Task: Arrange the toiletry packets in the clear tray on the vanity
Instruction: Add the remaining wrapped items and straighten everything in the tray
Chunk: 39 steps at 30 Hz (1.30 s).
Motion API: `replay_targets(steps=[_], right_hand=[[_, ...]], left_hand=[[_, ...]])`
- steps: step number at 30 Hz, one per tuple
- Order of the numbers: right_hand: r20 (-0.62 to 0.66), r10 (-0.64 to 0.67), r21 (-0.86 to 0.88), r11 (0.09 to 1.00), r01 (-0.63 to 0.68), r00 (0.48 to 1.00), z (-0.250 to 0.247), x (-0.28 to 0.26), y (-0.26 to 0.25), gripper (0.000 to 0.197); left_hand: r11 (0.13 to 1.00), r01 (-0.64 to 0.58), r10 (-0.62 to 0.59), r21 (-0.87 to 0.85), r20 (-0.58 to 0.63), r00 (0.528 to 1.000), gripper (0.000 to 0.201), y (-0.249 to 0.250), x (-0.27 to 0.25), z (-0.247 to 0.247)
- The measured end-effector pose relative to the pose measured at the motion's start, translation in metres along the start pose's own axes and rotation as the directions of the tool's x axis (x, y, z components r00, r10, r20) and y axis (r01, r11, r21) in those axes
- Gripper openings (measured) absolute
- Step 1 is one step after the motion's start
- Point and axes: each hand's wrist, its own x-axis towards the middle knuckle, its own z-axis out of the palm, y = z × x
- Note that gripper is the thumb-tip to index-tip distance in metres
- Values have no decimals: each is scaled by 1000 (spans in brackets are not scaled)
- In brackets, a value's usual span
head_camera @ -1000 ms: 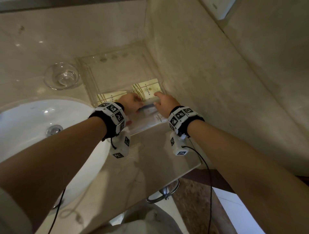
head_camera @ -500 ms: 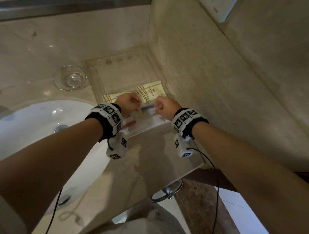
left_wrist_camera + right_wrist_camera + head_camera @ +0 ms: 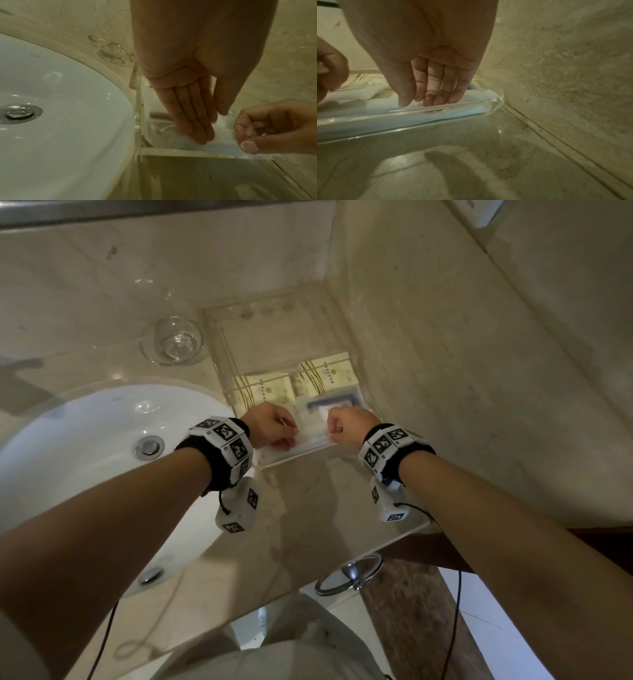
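The clear tray [image 3: 219,344] sits in the vanity's back right corner, against the wall. Two cream packets with gold lines [image 3: 263,392] [image 3: 329,376] lie side by side in its middle. A clear packet with a dark frame [image 3: 330,407] lies just in front of the right one. A long white packet [image 3: 308,445] lies along the tray's near wall [image 3: 402,121]. My left hand [image 3: 274,428] holds its left end between fingers and thumb [image 3: 211,128]. My right hand [image 3: 346,426] pinches its right end [image 3: 419,100]. Both hands hide the packet's ends.
A white sink basin [image 3: 85,457] with a metal drain [image 3: 148,446] lies left of the tray. A small glass dish [image 3: 175,341] stands behind the basin. The marble wall [image 3: 479,371] rises right of the tray. A chrome towel ring [image 3: 349,575] hangs below the counter's front edge.
Both hands have drawn back toward the tray's near wall with the long white packet. The dark-framed clear packet behind them has come into view.
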Motion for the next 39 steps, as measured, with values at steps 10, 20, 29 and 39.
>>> replay_targets(steps=[10,20,29,39], right_hand=[[-82,32,49,998,-28,996,1,-15,7,22],[-103,14,36,999,-10,995,-2,-24,7,27],[-171,-25,-186,983,-7,985,11,-14,2,56],[-276,-68,-198,980,12,959,24,-1,1,57]], left_hand=[[994,105,-107,38,45,993,25,4,-9,6],[968,-95,146,233,-211,967,16,3,-19,0],[712,27,159,702,-198,967,116,-18,-26,4],[598,18,240,802,-200,950,121,-41,-25,8]])
